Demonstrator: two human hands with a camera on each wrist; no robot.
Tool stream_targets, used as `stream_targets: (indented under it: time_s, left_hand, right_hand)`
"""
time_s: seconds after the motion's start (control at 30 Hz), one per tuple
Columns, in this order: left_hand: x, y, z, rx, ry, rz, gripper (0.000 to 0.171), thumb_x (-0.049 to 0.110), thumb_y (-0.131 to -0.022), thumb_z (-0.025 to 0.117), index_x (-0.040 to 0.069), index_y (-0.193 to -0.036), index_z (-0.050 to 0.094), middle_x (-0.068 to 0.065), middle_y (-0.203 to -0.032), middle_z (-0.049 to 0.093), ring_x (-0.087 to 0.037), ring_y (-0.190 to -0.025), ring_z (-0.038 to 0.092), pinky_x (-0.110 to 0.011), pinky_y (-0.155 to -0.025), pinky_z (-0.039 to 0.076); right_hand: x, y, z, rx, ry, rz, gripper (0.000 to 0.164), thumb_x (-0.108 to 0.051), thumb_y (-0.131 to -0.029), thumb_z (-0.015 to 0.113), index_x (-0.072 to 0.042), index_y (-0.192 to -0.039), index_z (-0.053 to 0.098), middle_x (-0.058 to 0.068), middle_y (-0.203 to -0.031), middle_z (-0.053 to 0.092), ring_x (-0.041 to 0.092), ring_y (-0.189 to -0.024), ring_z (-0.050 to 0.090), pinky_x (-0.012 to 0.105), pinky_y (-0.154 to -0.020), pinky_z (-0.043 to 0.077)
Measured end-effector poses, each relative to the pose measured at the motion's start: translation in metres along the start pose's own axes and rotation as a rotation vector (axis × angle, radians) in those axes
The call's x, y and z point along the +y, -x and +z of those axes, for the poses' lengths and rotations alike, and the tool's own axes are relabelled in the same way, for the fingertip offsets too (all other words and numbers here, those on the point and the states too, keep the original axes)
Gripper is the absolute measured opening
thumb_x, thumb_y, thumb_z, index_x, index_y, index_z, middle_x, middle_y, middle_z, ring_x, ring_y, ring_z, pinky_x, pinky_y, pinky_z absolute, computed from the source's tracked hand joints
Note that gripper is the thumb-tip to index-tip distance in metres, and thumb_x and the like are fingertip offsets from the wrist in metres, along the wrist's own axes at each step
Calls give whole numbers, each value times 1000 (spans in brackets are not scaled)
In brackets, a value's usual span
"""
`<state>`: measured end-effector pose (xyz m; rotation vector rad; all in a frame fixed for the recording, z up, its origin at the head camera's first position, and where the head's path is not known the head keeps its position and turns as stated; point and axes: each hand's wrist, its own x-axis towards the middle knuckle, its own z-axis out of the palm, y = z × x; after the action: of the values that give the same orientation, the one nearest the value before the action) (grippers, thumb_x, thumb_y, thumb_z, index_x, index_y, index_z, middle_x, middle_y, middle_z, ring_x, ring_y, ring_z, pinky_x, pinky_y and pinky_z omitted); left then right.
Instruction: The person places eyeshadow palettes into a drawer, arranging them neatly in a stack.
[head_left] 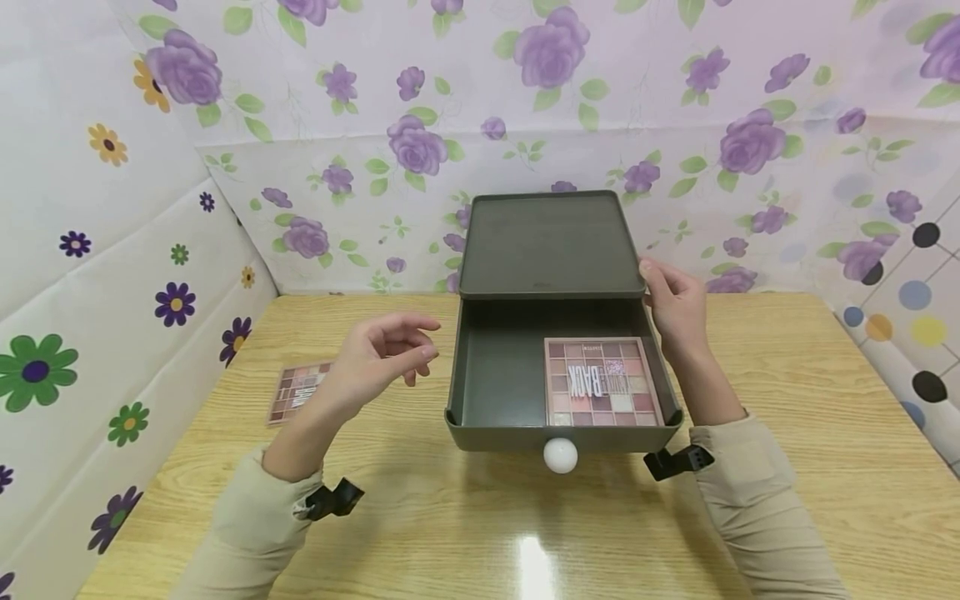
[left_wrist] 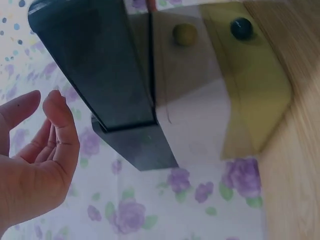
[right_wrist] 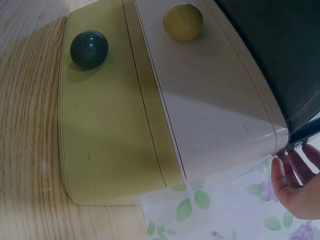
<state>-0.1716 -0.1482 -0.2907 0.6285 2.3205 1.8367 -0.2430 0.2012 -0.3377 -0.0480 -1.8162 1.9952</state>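
A small drawer cabinet [head_left: 551, 246] with a dark top stands on the table, its dark top drawer [head_left: 498, 367] pulled out by its white knob side. Inside the drawer, at its right, lies a pinkish eyeshadow palette [head_left: 600, 383] printed "BACK". My right hand [head_left: 678, 304] holds the cabinet's right side near the top, thumb at the upper edge; its fingertips [right_wrist: 281, 175] meet the side wall in the right wrist view. To the left of the drawer, my left hand [head_left: 382, 354] hovers with loosely bent fingers and nothing in them. A second palette [head_left: 288, 392] lies on the table, partly hidden behind the left forearm.
Below the open drawer are a white drawer [right_wrist: 210, 95] with a yellowish knob and a yellow-green drawer [right_wrist: 105, 135] with a dark knob, both pushed in. Flower-patterned sheeting [head_left: 330, 200] surrounds the wooden table [head_left: 787, 400].
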Motion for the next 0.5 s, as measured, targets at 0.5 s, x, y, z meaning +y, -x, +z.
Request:
stream_targets:
  time_s: [0.5]
  left_hand:
    - [-33,11,-36,43,-24,32,33,3,-87,60,-1,-119,53,0,-86,63,-14,-70,61,-27,-55,51]
  right_hand:
    - [1,0,0,-16,-46,-23,22,-11,-88,58,-28,-80,69,-14,-84,66,6,-81,58,15,-64,47]
